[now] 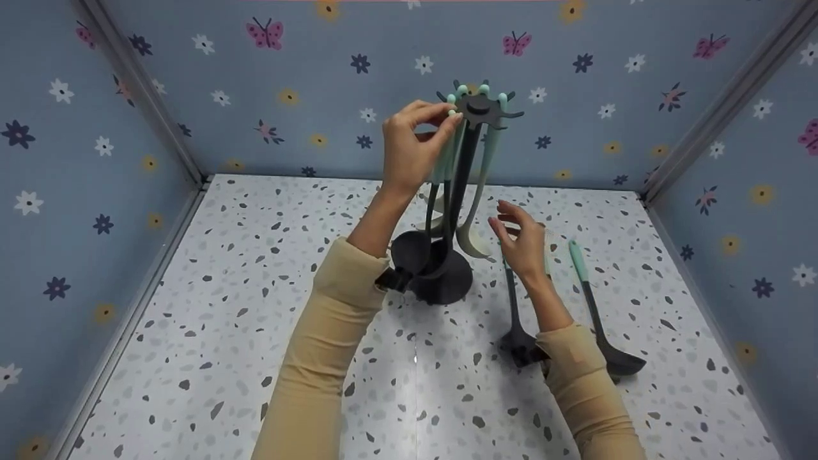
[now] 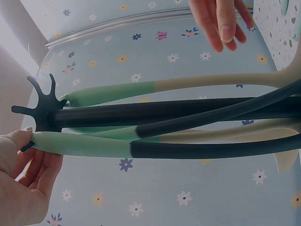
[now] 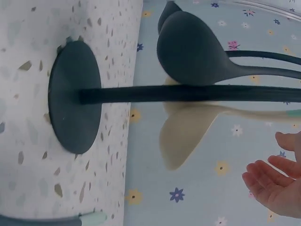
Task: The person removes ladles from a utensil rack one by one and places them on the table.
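Observation:
A black utensil stand (image 1: 465,172) with a hooked top and round base (image 1: 447,281) stands upright on the table. My left hand (image 1: 415,147) is at its top, thumb and finger pinching the mint handle end (image 2: 80,143) of a dark ladle at a hook. Two dark ladle bowls (image 3: 193,49) hang low on the stand, one partly behind the other. Beige utensils hang there too, among them a ladle (image 1: 473,241). To the right of the stand, my right hand (image 1: 525,246) is held above the table with fingers loosely bent, holding nothing.
A dark utensil (image 1: 513,306) with a mint handle lies below my right hand, its head partly covered by the wrist gear. Farther right lies another dark ladle (image 1: 620,361) with a mint handle. Patterned panels (image 1: 287,96) enclose the speckled table (image 1: 211,358) at the back and sides.

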